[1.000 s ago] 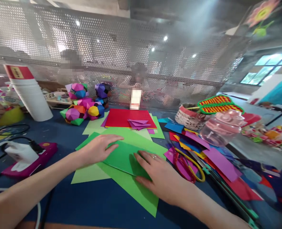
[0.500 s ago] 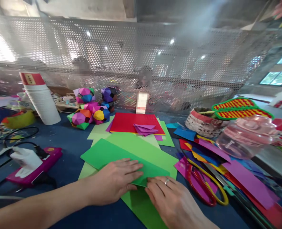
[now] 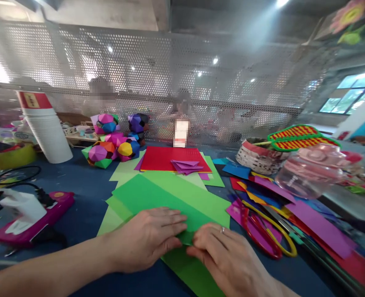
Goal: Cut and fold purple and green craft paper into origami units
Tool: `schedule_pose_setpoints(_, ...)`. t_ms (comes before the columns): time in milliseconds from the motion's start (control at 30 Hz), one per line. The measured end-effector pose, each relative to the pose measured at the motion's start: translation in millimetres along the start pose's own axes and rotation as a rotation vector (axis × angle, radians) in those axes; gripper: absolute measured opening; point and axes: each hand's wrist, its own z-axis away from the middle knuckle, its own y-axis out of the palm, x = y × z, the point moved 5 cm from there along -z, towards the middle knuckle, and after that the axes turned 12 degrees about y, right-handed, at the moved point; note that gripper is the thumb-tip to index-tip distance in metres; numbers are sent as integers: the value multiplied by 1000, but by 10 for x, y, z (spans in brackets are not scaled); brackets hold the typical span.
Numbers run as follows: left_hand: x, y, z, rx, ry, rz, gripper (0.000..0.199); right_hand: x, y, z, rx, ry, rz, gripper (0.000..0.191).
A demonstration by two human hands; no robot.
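Note:
A darker green sheet of paper lies slantwise over light green sheets, its near edge folded over. My left hand rests on it with fingers stretched out and flat. Beside it, my right hand, with a ring on one finger, has curled fingers pinching the folded edge of the green paper. The fingertips of the two hands are close together. Part of the fold is hidden under the hands. More green paper shows below, near the table's front edge.
Red paper with purple folded pieces lies behind. Right: red-handled scissors, purple strips, a pink bottle, a basket. Left: a power strip, stacked paper cups, paper balls.
The green sheet has shifted slightly and its far left corner now sits further right. My right hand's fingers have curled tighter at the folded edge. The view has turned a little to the right.

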Motion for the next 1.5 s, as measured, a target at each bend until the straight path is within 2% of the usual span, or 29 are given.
schedule_pose_setpoints(100, -12, 0, 18, -82, 37, -22, 36, -34, -19, -41, 36, 57, -99, 26)
schedule_pose_setpoints(267, 32, 41, 118, -155, 76, -81, 30, -146, 26, -66, 165, 190, -182, 25)
schedule_pose_setpoints(400, 83, 3, 152, -180, 30, -121, 27, -256, 19, -110, 164, 288, -255, 22)
schedule_pose_setpoints(533, 65, -63, 127, -188, -7, -124, 22, -400, 37, -151, 164, 351, -196, 30)
schedule_pose_setpoints(733, 37, -72, 123, -191, -34, -140, 21, -512, 99, -151, 270, 494, -54, 44)
schedule_pose_setpoints(933, 6, -61, 105, -175, -16, -134, 19, -490, 95, -165, 292, 484, -71, 51)
schedule_pose_setpoints(1167, -44, -10, 93, -112, 11, -96, 16, -479, 79, -147, 318, 483, -73, 70)
schedule_pose_setpoints(1367, 85, -1, 109, -86, -65, -55, 24, -467, 98, -146, 315, 426, -30, 63)
schedule_pose_setpoints(1500, 95, -12, 94, -45, -69, -54, 28, -479, 120, -140, 305, 403, -43, 58)
